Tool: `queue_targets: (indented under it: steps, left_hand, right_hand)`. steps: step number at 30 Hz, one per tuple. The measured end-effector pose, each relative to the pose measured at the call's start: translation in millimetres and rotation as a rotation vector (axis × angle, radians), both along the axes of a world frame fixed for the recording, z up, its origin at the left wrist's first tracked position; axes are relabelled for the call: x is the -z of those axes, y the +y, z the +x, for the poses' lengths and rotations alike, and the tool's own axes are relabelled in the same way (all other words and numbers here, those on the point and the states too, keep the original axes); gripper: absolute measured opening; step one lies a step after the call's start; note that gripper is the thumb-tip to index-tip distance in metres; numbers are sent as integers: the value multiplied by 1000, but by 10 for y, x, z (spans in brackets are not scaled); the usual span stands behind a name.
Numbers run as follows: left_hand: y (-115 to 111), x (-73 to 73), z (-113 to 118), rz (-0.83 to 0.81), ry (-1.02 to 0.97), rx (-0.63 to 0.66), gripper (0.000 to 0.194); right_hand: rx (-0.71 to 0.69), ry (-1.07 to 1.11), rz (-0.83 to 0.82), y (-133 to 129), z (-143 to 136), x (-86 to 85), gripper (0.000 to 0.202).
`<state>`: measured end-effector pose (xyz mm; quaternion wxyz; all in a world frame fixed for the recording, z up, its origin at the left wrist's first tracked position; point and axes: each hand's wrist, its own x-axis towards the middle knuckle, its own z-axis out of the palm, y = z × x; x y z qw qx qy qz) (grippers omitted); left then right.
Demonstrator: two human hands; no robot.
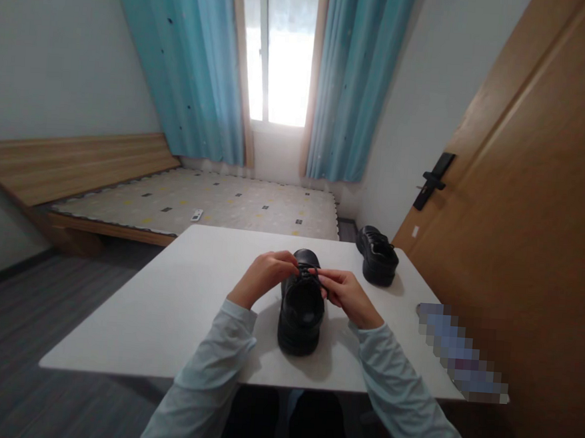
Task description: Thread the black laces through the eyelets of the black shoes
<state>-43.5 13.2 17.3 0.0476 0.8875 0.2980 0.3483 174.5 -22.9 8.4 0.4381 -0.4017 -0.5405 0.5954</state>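
Probably stiff, sturdy shoe (299,326), limp laces (308,271); best steadied by heel (298,345); left hand (267,276), right hand (348,295) narrow at laces, pinch unclear.

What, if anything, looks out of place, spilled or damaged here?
A pixelated patch at the right edge of the table masks whatever lies there. The near shoe and far shoe stand on the tabletop, unusual for footwear. No spill or damage shows.

White table (151,302): black shoe (299,319) near middle, second black shoe (378,258) at far right corner.
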Motion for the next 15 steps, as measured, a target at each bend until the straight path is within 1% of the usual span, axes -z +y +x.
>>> queue_targets:
  steps: [3,7,9,12,15]
  left_hand:
    - [-6,1,16,101,62,-67,15]
    - [-28,-14,53,174,41,-86,15]
    - [-38,-13,72,184,14,-67,15]
    - [-45,1,98,183,-16,-40,14]
    - [-44,17,113,165,-45,-36,13]
  right_hand:
    - [51,-83,74,-9,-36,5,47]
    - [91,-174,198,-11,-66,6,46]
    - [130,-256,250,-16,-73,-1,45]
    - [171,-377,324,-35,-84,-13,39]
    - [190,-425,391,-54,-97,-16,33]
